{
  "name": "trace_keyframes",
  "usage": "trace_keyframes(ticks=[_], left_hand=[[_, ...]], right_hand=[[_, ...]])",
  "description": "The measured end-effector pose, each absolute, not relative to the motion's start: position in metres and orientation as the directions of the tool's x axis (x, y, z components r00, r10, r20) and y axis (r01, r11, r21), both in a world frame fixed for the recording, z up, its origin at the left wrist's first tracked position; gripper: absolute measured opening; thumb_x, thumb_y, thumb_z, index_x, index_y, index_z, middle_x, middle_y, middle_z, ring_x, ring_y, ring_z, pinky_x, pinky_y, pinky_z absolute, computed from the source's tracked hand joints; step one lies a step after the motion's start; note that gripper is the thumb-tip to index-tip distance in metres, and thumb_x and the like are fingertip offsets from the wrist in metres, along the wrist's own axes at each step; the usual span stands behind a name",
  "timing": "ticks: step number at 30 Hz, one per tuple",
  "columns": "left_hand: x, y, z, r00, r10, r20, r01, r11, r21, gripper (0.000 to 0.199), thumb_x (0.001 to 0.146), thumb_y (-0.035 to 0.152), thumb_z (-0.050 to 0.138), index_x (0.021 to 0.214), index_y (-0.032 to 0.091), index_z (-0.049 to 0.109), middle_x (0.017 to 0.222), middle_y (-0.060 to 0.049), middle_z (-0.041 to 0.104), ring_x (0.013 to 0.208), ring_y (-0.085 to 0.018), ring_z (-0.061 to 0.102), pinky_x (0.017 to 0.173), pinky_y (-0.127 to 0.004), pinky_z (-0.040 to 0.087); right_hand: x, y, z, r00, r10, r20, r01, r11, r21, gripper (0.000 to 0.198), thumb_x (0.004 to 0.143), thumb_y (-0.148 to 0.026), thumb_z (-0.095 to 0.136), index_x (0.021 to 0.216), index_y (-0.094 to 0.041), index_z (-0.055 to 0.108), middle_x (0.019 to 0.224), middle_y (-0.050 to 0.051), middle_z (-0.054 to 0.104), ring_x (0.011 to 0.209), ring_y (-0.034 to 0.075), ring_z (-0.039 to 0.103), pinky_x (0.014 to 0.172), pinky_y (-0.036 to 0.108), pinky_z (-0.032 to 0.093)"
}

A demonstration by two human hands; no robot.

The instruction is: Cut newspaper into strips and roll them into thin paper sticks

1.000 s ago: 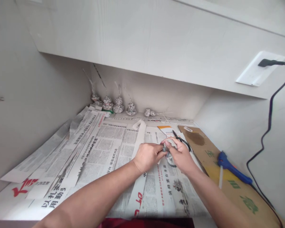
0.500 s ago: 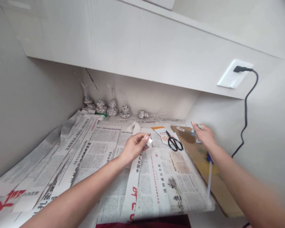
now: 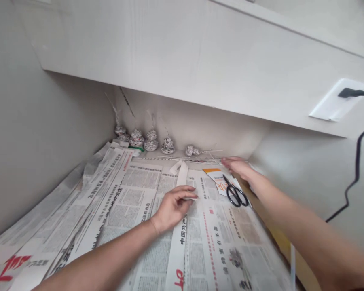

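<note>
My left hand (image 3: 173,207) is palm-down over a long newspaper strip (image 3: 180,242), its fingers loosely curved and apart; whether a fingertip touches the paper is hard to see. The strip's far end bends over on itself. At the back right, my right hand (image 3: 240,169) reaches with fingers stretched out beside thin rolled-paper sticks (image 3: 182,158), slightly blurred and apparently holding nothing. Black-handled scissors (image 3: 237,195) lie on a white-and-orange paper piece (image 3: 214,177), just in front of the right hand.
Several coiled-paper gourd shapes (image 3: 151,141) line the back wall, and one lying gourd (image 3: 191,150) is right of them. Newspaper strips (image 3: 87,202) overlap at left. Brown cardboard (image 3: 269,226) lies under my right forearm. A black cord (image 3: 357,161) hangs at right. A low panel (image 3: 170,60) overhangs the back.
My right hand has moved left from above the cardboard toward the paper sticks. The left hand has loosened from a pinch on a small white piece. The view has shifted right-to-left slightly.
</note>
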State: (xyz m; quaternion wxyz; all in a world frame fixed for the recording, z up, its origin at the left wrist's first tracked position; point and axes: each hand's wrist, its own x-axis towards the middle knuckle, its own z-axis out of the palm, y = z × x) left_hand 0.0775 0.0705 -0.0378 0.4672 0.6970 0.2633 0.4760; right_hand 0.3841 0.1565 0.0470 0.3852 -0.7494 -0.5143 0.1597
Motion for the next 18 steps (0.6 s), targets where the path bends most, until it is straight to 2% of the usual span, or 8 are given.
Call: trace_keyframes(ticks=[2, 4, 8, 10, 13, 18], left_hand=[[0.076, 0.070, -0.040, 0.446, 0.746, 0.495, -0.045, -0.534, 0.844, 0.038, 0.070, -0.001, 0.051, 0.094, 0.021, 0.071, 0.117, -0.007, 0.063, 0.108, -0.018, 0.060, 0.094, -0.035, 0.047], [0.074, 0.070, -0.041, 0.484, 0.683, 0.548, -0.041, -0.607, 0.793, 0.048, 0.065, -0.005, 0.048, 0.098, 0.021, 0.070, 0.115, -0.006, 0.064, 0.105, -0.017, 0.061, 0.094, -0.034, 0.048], [0.072, 0.071, -0.043, 0.551, 0.616, 0.564, -0.022, -0.664, 0.747, 0.056, 0.063, -0.007, 0.045, 0.106, 0.020, 0.067, 0.118, -0.007, 0.062, 0.105, -0.017, 0.062, 0.090, -0.031, 0.051], [0.072, 0.072, -0.044, 0.579, 0.591, 0.563, -0.013, -0.683, 0.730, 0.058, 0.062, -0.007, 0.044, 0.108, 0.020, 0.067, 0.119, -0.007, 0.062, 0.106, -0.017, 0.062, 0.091, -0.030, 0.050], [0.073, 0.073, -0.046, 0.599, 0.568, 0.565, -0.012, -0.698, 0.716, 0.058, 0.063, -0.007, 0.044, 0.109, 0.018, 0.067, 0.118, -0.008, 0.062, 0.106, -0.017, 0.062, 0.094, -0.029, 0.049], [0.074, 0.073, -0.047, 0.601, 0.578, 0.552, 0.000, -0.690, 0.723, 0.056, 0.064, -0.006, 0.043, 0.109, 0.015, 0.068, 0.116, -0.009, 0.063, 0.104, -0.016, 0.063, 0.092, -0.027, 0.050]], right_hand=[[0.356, 0.188, 0.035, 0.359, 0.933, 0.033, 0.574, -0.193, -0.796, 0.025, 0.082, -0.039, 0.065, 0.092, -0.016, 0.071, 0.091, 0.008, 0.071, 0.076, 0.020, 0.067, 0.065, 0.033, 0.054], [0.333, 0.217, 0.023, 0.337, 0.941, -0.032, 0.517, -0.213, -0.829, 0.029, 0.090, -0.036, 0.058, 0.109, -0.015, 0.063, 0.102, 0.007, 0.067, 0.082, 0.018, 0.066, 0.072, 0.035, 0.055], [0.307, 0.259, 0.006, 0.364, 0.931, -0.037, 0.483, -0.223, -0.847, 0.032, 0.092, -0.034, 0.055, 0.120, -0.017, 0.056, 0.117, 0.009, 0.059, 0.095, 0.020, 0.062, 0.080, 0.040, 0.054], [0.300, 0.270, 0.002, 0.372, 0.928, 0.009, 0.511, -0.197, -0.837, 0.032, 0.092, -0.033, 0.055, 0.120, -0.017, 0.056, 0.118, 0.009, 0.059, 0.097, 0.021, 0.061, 0.081, 0.041, 0.053], [0.289, 0.279, 0.006, 0.351, 0.923, 0.158, 0.597, -0.091, -0.797, 0.033, 0.092, -0.033, 0.056, 0.120, -0.017, 0.056, 0.120, 0.009, 0.058, 0.100, 0.022, 0.061, 0.084, 0.042, 0.052], [0.253, 0.288, 0.018, 0.182, 0.902, 0.390, 0.757, 0.125, -0.642, 0.030, 0.092, -0.033, 0.054, 0.117, -0.018, 0.060, 0.128, 0.011, 0.056, 0.116, 0.025, 0.053, 0.098, 0.048, 0.042]])
